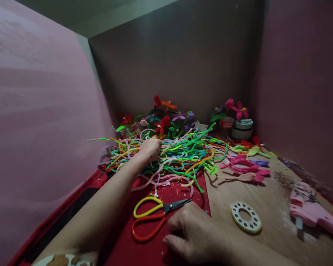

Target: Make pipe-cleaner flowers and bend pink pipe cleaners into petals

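Note:
A large tangled heap of fuzzy pipe cleaners (pixel 183 151) in green, pink, orange, yellow and blue lies across the red cloth. My left hand (pixel 151 147) reaches into its near left part. Its fingers are curled closed, and whatever they hold is hidden behind the back of the hand. Lower down, my right hand (pixel 190 229) rests on the cloth in a loose curl, with nothing visible between thumb and fingers. Just left of it lie scissors (pixel 162 212) with one yellow and one red handle, their blades slightly parted and pointing right, close to my knuckles.
Fuzzy flowers (pixel 163 123) stand behind the heap. Back right are a lidded jar (pixel 242 129) and more flowers. Pink petal shapes (pixel 246 168) lie on the wooden board (pixel 222 195), with a white ring with holes (pixel 246 217) and a pink glue gun (pixel 308 207). Walls rise on both sides.

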A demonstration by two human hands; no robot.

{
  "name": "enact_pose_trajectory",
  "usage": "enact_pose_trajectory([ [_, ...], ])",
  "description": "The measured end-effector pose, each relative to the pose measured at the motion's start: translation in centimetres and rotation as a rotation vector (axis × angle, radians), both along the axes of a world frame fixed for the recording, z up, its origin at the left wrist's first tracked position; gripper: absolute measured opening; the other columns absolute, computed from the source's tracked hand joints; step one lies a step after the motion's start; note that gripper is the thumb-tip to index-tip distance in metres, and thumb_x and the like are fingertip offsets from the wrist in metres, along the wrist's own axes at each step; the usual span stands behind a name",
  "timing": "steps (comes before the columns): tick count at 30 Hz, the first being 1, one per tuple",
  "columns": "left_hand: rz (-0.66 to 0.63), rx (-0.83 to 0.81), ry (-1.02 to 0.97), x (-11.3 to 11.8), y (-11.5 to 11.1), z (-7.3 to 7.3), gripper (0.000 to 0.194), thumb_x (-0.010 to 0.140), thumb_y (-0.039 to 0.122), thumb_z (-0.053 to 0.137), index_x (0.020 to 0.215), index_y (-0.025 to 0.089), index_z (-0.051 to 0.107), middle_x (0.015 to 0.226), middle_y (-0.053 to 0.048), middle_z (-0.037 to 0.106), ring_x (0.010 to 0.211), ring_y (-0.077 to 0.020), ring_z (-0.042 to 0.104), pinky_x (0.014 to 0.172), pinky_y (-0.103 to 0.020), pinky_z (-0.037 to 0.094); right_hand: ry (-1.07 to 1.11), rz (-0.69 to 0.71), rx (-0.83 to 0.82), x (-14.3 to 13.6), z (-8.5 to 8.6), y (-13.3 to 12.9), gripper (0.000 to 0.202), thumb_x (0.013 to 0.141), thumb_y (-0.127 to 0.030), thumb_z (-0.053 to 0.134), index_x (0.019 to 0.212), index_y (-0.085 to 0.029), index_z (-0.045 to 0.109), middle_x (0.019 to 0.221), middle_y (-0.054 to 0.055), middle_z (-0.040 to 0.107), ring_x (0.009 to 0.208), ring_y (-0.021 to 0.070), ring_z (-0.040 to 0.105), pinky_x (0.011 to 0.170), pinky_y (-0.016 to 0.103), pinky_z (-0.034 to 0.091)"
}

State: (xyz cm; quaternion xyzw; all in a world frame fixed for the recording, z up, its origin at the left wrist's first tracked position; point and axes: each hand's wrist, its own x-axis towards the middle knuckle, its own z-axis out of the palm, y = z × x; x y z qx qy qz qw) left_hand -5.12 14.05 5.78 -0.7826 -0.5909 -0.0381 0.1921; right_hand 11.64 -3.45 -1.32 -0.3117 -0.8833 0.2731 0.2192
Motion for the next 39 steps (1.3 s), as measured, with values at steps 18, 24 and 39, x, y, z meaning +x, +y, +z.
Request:
enact_pose_trajectory([
  [18, 0.175, 0.166, 0.353, -6.1, -4.9, 8.0, 0.026, 0.079, 0.016, 0.042, 0.090, 0.017, 0.065, 0.082, -0.010, 0.062, 0.070, -0.0206, 0.056, 0.058, -0.028, 0.036, -0.048, 0.019, 0.053, 0.1, 0.1, 0.1, 0.022, 0.073, -0.032, 0.053, 0.062, -0.018, 0.064, 0.050, 0.000, 0.055, 0.046, 0.0087, 0.033, 0.046, 0.021, 0.022],
  [24, 0.271, 0.408, 0.232, -7.6, -8.5, 9.3, 0.032, 0.085, 0.019, 0.034, 0.107, 0.017, 0.057, 0.090, -0.006, 0.058, 0.069, -0.0167, 0.051, 0.057, -0.025, 0.033, -0.068, 0.019, 0.070, 0.0, 0.3, 0.1, 0.021, 0.073, -0.031, 0.053, 0.063, -0.017, 0.065, 0.050, 0.000, 0.056, 0.045, 0.0083, 0.035, 0.046, 0.022, 0.021],
  [39, -0.595, 0.048, 0.370, 12.2, -10.9, -0.5, 0.016, 0.079, 0.011, 0.044, 0.076, 0.012, 0.059, 0.072, -0.010, 0.058, 0.067, -0.0218, 0.056, 0.057, -0.032, 0.042, -0.141, 0.138, -0.006, 0.6, 1.0, 0.4, 0.030, 0.074, -0.031, 0.041, 0.083, -0.017, 0.066, 0.072, 0.003, 0.067, 0.054, 0.0105, 0.049, 0.048, 0.019, 0.032],
])
